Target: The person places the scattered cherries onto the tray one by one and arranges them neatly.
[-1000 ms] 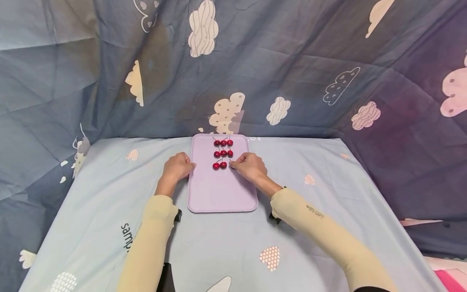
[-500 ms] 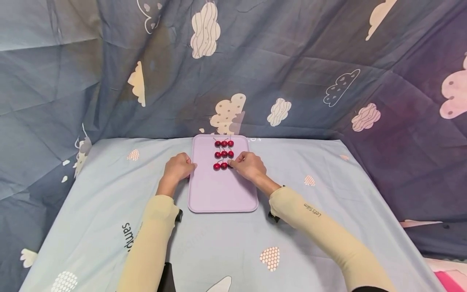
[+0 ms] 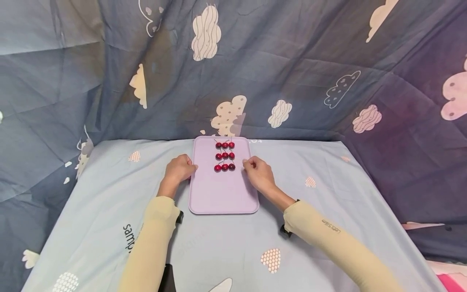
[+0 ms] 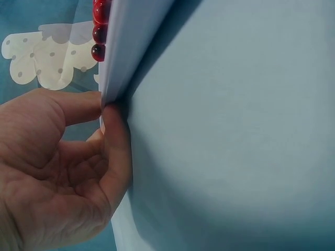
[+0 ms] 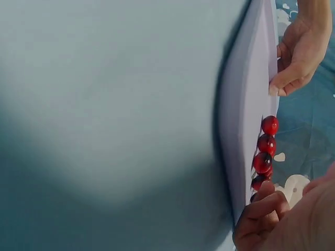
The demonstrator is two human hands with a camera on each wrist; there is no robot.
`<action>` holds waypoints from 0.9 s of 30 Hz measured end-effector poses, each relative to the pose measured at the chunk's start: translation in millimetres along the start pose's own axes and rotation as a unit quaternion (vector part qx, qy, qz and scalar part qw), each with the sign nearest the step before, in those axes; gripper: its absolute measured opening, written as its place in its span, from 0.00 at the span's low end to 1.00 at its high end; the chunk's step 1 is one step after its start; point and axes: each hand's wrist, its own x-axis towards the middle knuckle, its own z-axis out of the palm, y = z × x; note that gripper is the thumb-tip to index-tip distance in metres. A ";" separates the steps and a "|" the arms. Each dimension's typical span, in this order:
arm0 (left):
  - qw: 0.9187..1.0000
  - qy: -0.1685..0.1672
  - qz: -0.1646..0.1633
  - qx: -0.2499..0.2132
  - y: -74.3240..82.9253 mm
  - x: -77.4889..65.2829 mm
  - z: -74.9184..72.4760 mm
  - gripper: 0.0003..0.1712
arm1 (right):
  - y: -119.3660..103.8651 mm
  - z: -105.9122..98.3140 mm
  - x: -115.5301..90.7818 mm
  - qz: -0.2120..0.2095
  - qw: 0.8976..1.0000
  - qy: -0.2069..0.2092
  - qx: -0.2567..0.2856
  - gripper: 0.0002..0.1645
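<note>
Rows of dark red cherries [image 3: 225, 155] with thin stems lie on a pale purple tray [image 3: 222, 194], towards its far end. My left hand [image 3: 179, 167] grips the tray's left rim. In the left wrist view, the left thumb [image 4: 81, 107] is on top and a finger is beneath the edge. My right hand [image 3: 260, 172] hovers over the tray's right edge, fingers loosely bent and holding nothing. Just left of its fingertips sits the nearest row's rightmost cherry [image 3: 231, 166]. In the right wrist view, the bent right fingers [image 5: 261, 212] overlap the tray's rim.
A light blue printed cloth [image 3: 226, 247] covers the table beneath the tray. Dark blue curtain [image 3: 299, 73] with cloud patterns rises right behind the tray's far end and along both sides. Beige sleeves [image 3: 328, 231] cover both forearms.
My right hand set a third cherry at the right end of the nearest row, let go of it and moved right to the tray's edge. The left hand kept its grip.
</note>
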 end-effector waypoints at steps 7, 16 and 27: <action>1.000 -0.002 -0.007 -0.001 -1.8 -0.2 4.1 0.15 | 28.4 -17.7 -10.0 -0.003 0.999 0.030 0.017 0.23; 1.000 -0.002 0.002 0.000 -6.0 -0.5 -4.6 0.14 | 51.3 -33.0 -9.3 0.018 0.998 0.041 0.049 0.22; 0.999 -0.009 0.024 0.024 -2.1 2.4 -3.3 0.15 | 62.4 -43.8 -12.3 0.031 0.995 0.026 0.086 0.24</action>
